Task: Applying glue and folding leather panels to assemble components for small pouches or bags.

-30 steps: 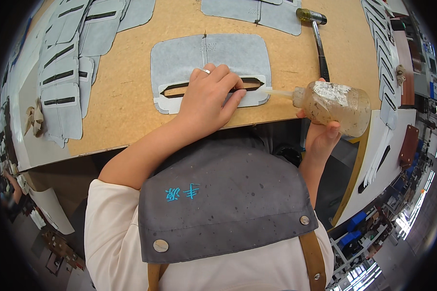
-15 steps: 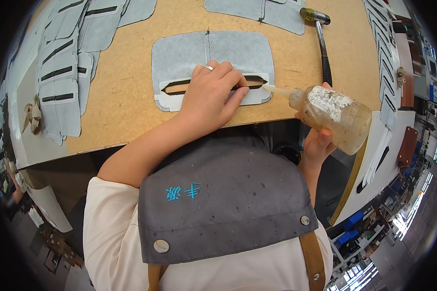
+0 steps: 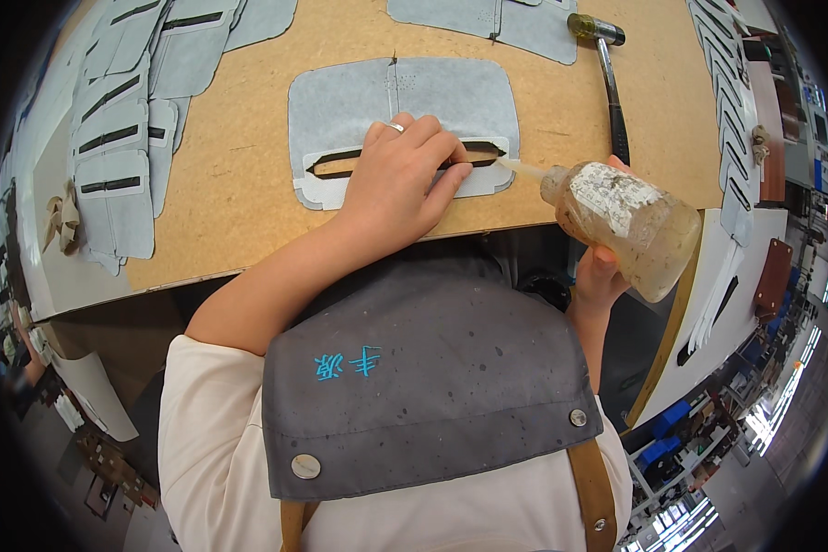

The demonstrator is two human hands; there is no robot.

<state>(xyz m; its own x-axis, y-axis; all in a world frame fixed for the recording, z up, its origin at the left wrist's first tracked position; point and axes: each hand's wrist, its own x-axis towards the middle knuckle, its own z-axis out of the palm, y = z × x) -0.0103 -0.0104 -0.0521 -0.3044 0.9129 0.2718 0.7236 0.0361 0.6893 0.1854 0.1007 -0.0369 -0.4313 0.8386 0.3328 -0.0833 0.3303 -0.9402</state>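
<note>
Even, bright overhead light covers the tan workboard point(image 3: 248, 184); shadows on it are soft and short. The clear glue bottle point(image 3: 627, 225), right of the board's near edge, carries faint highlights without glare. Focus is sharp at the board's centre. Beyond its edges, straight lines bow, detail smears, and a black circular vignette closes the corners.

A grey apron point(image 3: 423, 368) with tan straps and metal snaps covers a cream short-sleeved shirt point(image 3: 212, 451).
</note>
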